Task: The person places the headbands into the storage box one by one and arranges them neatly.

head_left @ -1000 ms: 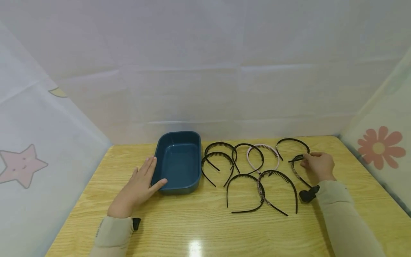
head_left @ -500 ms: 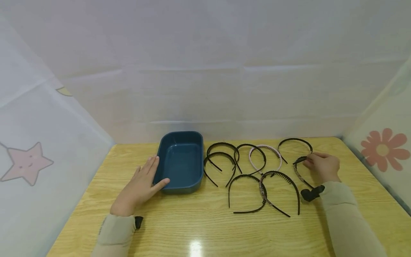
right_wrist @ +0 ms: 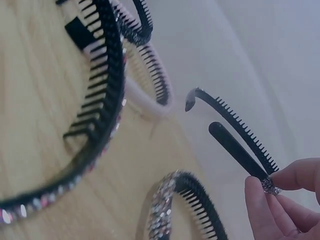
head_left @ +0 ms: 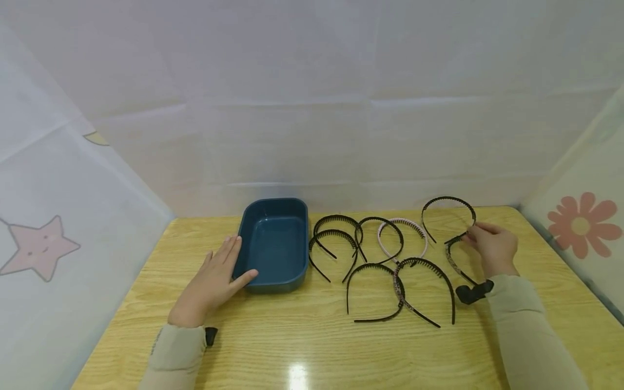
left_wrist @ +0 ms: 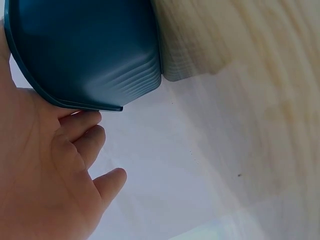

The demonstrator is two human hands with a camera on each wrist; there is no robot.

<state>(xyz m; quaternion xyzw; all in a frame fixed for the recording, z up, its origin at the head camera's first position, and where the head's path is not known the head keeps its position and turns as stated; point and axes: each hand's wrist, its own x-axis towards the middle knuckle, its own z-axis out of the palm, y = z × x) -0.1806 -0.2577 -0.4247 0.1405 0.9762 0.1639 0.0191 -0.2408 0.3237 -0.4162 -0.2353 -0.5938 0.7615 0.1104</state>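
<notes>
My left hand (head_left: 209,284) rests against the left side of a blue rectangular basin (head_left: 275,288), fingers straight and thumb spread over the near rim. In the left wrist view, the fingers lie along the basin's outside (left_wrist: 90,50). Far right, my right hand (head_left: 494,249) pinches a thin black toothed headband (head_left: 448,198) near one end, between thumb and fingers. The right wrist view shows that headband's teeth and a glittery patch at the pinch. Beneath the right hand lies a glittery black headband (head_left: 452,262), partly hidden by the hand.
Several more headbands lie on the wooden table (head_left: 244,346), including a pink one (head_left: 383,246) amid black ones at the back. Nearer the front, a black headband (head_left: 348,292) overlaps a glittery one (head_left: 450,295). White cloth walls enclose the back and sides.
My right hand has moved from beside the glittery headband to the black one at the back right, whose arch now stands higher off the table. My left hand stays at the basin.
</notes>
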